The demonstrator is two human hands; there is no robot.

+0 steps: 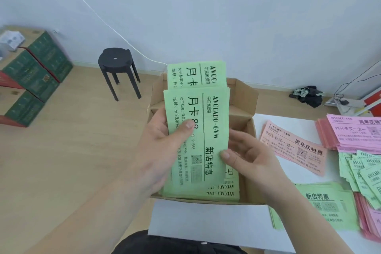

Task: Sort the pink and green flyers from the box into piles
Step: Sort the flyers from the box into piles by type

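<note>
Quick progress check from my feed, working outward from the camera. Closest in is the edge of the white table (pixel 206 222). On it, off to the right, a green pile (pixel 321 204) lies flat and fairly squared up, so some sorting is clearly done.

Just past that are the hands. The left hand (pixel 162 144) grips a fat green stack (pixel 198 130), thumb pressed on the printed face and the other fingers wrapped behind where I can't see them. The right hand (pixel 249 156) pinches the stack's right edge, thumb in front, fingers curled round the back. The stack stands upright over the open cardboard box (pixel 250 99), its bottom end down inside, with another green sheet poking up behind the front ones.

Low in the box I can make out a few more green flyers (pixel 231 190) lying flat. I can't tell if any pink is under them, since the stack hides most of the box floor.

Further right on the table there's a messy mixed heap (pixel 367 173) of green over pink at the frame edge, and a single pink flyer (pixel 292 146) on its own beside the box. Beyond those sits a tidy pink pile (pixel 354 132).

My read is somewhere mid-job. Both colours have piles going, but this handful needs to go to the green pile, the box isn't emptied, and that heap looks unsorted.

Way back on the floor are a black stool (pixel 117 64) and some green cartons (pixel 31 72), not part of the job.
</note>
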